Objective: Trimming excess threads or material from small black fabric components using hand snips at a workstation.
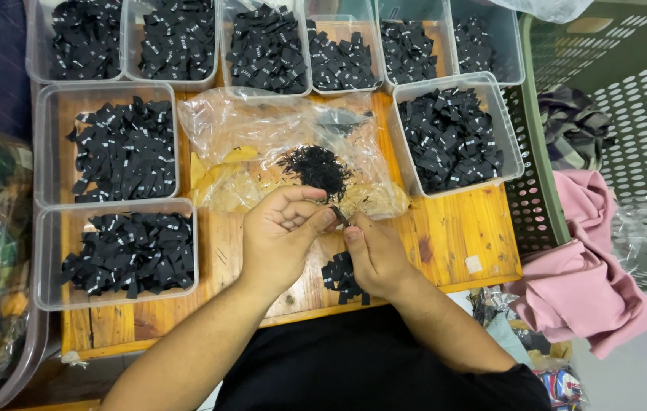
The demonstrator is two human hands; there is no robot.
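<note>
Around wooden board (460, 236): clear tubs (116, 301) full of black labels (127, 253); both hands (335, 228) pinching one label (340, 215).

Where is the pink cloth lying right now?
In the head view, the pink cloth lies at right, draped over the green basket's edge beside the wooden table.
</note>
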